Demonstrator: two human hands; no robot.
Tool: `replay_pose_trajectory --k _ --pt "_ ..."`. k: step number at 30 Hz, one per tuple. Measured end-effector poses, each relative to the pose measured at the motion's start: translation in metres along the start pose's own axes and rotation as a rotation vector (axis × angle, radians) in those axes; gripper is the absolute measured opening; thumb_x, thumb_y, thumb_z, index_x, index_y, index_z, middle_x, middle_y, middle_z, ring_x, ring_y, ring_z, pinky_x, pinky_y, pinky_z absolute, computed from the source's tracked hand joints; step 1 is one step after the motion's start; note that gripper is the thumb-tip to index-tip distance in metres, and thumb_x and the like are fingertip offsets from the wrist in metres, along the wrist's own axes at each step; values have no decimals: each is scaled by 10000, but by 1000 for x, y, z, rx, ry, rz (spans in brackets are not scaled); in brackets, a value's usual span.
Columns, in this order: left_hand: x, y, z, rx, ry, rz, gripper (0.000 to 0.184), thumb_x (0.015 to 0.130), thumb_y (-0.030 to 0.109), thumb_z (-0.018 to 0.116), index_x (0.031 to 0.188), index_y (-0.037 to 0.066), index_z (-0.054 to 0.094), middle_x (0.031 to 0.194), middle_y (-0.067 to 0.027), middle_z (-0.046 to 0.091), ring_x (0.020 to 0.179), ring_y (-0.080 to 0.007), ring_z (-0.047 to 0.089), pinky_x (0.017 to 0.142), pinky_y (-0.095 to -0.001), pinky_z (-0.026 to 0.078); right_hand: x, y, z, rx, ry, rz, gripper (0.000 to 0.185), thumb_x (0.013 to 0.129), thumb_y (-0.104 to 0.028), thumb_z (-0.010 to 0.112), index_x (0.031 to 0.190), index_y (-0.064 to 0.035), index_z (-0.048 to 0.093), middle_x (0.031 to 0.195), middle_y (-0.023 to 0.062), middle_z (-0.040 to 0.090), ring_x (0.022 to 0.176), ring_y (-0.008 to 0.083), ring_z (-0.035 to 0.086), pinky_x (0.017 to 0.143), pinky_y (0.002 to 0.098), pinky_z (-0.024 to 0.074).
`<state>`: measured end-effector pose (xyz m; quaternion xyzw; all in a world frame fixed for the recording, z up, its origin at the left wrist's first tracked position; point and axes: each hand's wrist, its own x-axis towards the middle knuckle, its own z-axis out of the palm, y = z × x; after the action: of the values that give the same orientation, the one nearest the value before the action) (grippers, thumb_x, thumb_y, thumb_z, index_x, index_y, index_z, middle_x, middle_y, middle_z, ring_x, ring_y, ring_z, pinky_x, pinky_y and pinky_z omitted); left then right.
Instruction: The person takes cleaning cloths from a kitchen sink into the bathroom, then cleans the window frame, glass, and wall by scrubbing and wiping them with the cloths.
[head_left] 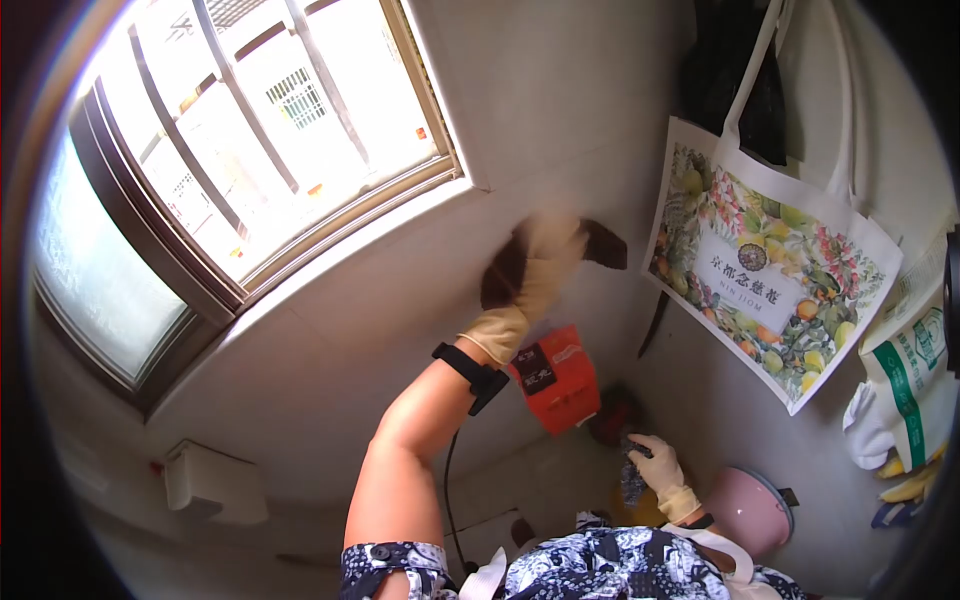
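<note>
My left hand (pixel 545 262), in a cream rubber glove, is raised against the tiled wall below the window. It presses a dark brown cloth (pixel 508 268) to the wall, and the cloth sticks out on both sides of the hand. Motion blurs the fingers. A black band (pixel 472 376) circles that wrist. Low down near my body, my right hand (pixel 660 468), also gloved, is closed on a crumpled grey speckled cloth (pixel 634 472). Just to the right of this hand is a pink basin (pixel 748 512).
An orange-red bag (pixel 556 380) hangs on the wall beneath my left forearm. A printed tote bag (pixel 740 330) and a white-green bag (pixel 905 380) hang at the right. The barred window (pixel 300 250) fills the upper left; a white box (pixel 212 485) is mounted lower left.
</note>
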<state>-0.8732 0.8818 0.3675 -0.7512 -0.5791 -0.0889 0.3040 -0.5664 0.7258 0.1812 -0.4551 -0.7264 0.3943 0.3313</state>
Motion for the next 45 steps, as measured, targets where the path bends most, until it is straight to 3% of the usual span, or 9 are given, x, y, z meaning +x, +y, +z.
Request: replay_pose_trajectory --k 1,6,9,17,20,24,35,42,45 --pt "4 4 -2 -497 -161 -115 365 840 111 490 1186 150 598 1331 -7 463 1359 -193 287 1087 -548 189 1 -3 3 28 -3 -17 297 731 -74 678 1027 -44 667 944 156 649 886 338 622 786 372 495" --pt "-58 -34 70 -520 2 -156 363 833 97 494 1179 122 600 1320 28 474 1365 -199 285 1080 -584 180 -4 -4 15 34 -9 -12 296 734 -76 678 1028 -48 669 944 159 650 882 339 623 784 370 496" --pt "-102 -33 -29 104 90 125 354 821 121 515 1159 151 615 1313 32 473 1355 -189 298 1042 -614 238 -8 6 14 37 9 0 295 735 -77 679 1029 -48 670 944 162 651 881 338 624 785 369 497" --pt "-112 -62 -134 541 132 -138 418 748 191 594 1166 205 598 1374 13 426 1257 -254 375 938 -588 323 5 1 8 48 -10 53 303 736 -83 680 1035 -37 665 960 159 652 886 337 625 793 370 498" --pt "-60 -62 -177 377 322 -18 426 736 181 629 1156 121 587 1223 0 508 1114 -228 476 850 -463 385 16 -15 13 -17 26 -34 297 746 -96 675 1036 -33 663 958 159 651 881 339 624 783 365 496" --pt "-48 -59 -170 472 301 79 420 749 182 606 1168 159 587 1239 10 502 1152 -202 461 868 -468 400 17 -25 26 32 -41 -6 313 760 -67 657 1067 -7 649 981 163 646 902 300 626 807 324 480" --pt "-181 -26 9 366 19 -144 485 818 169 502 1298 242 519 1396 75 408 1328 -166 318 976 -645 254 -9 -8 9 0 -123 87 298 760 -73 656 1056 -39 659 971 156 650 896 318 626 796 347 491" --pt "-225 8 75 371 -219 -166 519 868 186 443 1379 276 419 1477 125 268 1406 -113 173 1005 -570 268 -27 -1 -29 -82 -105 139 282 764 -53 653 1046 -37 663 935 143 654 865 298 637 770 343 500" --pt "-236 20 107 63 -22 -243 500 868 181 437 1364 245 440 1486 101 265 1399 -134 189 1018 -576 263 -33 2 -38 -103 -87 132 288 762 -50 657 1049 -29 661 937 150 653 864 299 638 771 340 502"
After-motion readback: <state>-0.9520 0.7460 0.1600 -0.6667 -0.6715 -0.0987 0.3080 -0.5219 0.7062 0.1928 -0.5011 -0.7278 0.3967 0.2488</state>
